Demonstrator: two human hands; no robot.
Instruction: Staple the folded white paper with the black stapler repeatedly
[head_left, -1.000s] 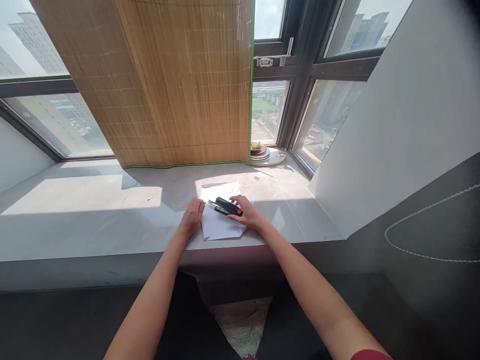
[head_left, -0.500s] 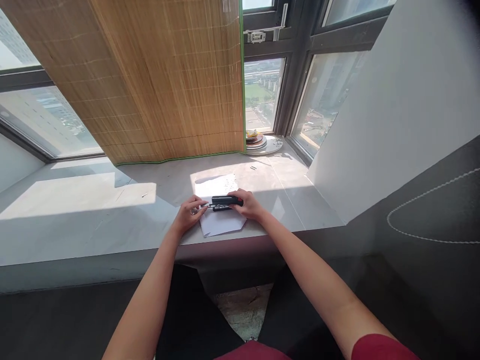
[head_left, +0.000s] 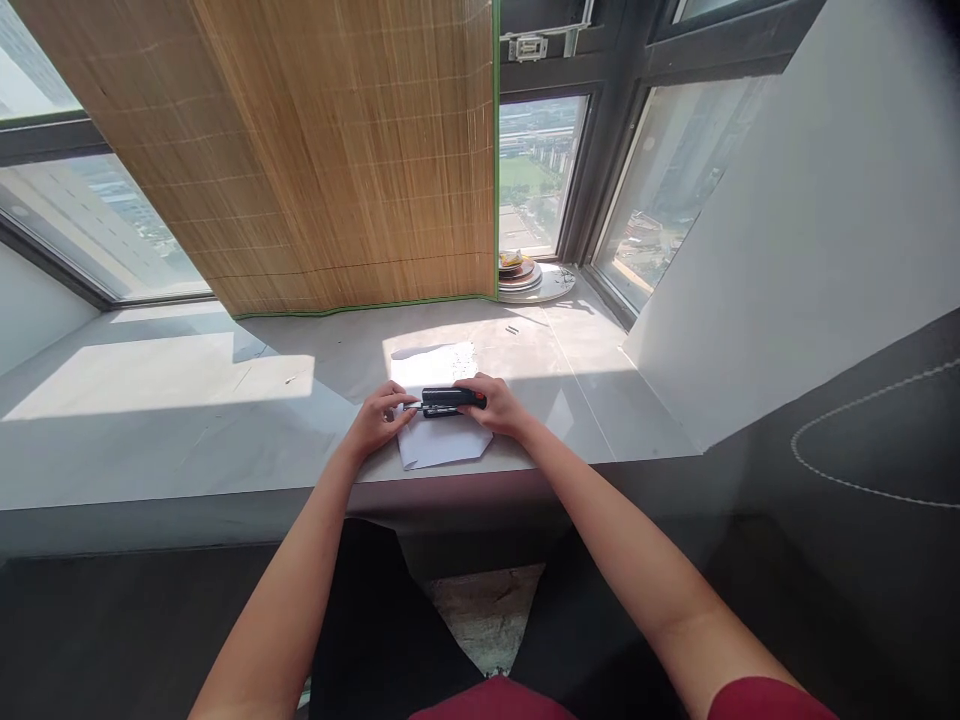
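A black stapler (head_left: 444, 397) with a red mark is held over sheets of white paper (head_left: 448, 445) on the window sill. My right hand (head_left: 491, 402) is closed around the stapler's right end. At the other end, my left hand (head_left: 379, 418) pinches a thin silvery metal piece (head_left: 412, 405) that sticks out of the stapler. The fingers hide most of that piece. Between the stapler's upper and lower arms a narrow gap shows.
Two small metal strips (head_left: 512, 329) lie farther back on the sill (head_left: 187, 455). Stacked plates (head_left: 525, 281) stand in the window corner beside a hanging bamboo blind (head_left: 360, 160). A tiny scrap (head_left: 291, 379) rests on the left. A beaded cord (head_left: 840, 480) hangs at right.
The stapler's two arms look slightly closer together. Both hands keep their grips, with the left hand's fingers shifted a little. The view has tilted slightly.
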